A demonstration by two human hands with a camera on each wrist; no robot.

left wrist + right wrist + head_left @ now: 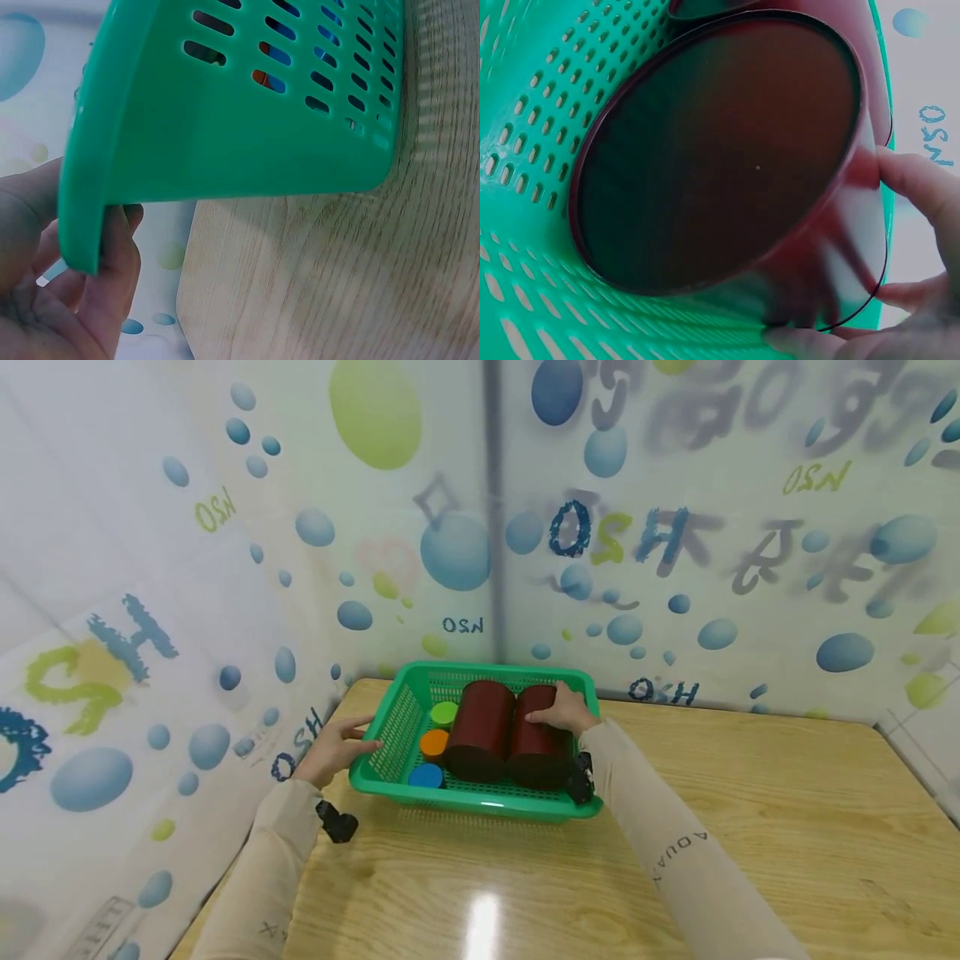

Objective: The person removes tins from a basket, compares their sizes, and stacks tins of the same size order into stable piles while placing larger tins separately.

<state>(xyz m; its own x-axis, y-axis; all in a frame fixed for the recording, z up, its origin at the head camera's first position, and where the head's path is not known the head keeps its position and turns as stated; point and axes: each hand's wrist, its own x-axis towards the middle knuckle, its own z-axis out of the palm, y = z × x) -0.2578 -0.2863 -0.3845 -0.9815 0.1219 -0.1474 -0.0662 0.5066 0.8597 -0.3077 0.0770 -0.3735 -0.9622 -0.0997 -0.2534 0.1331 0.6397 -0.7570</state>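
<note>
A green plastic basket [487,799] with slotted walls sits on the wooden table. Inside it, two dark red cylindrical canisters [480,727] lie on their sides, next to each other. My left hand [337,752] grips the basket's left rim; the left wrist view shows its fingers [112,270] tucked under the lip. Over the right-hand canister [538,752] lies my right hand [567,710]. Its thumb [907,174] and fingers hold that canister's side, seen close up in the right wrist view with the dark round end toward the camera. Some fingertips are partly hidden between canister and basket wall.
Along the basket's left side are three round pieces: a light green one [444,714], an orange one [433,745] and a blue one [426,776]. A patterned curtain [645,610] hangs behind and left of the wooden table [720,793], close to the basket.
</note>
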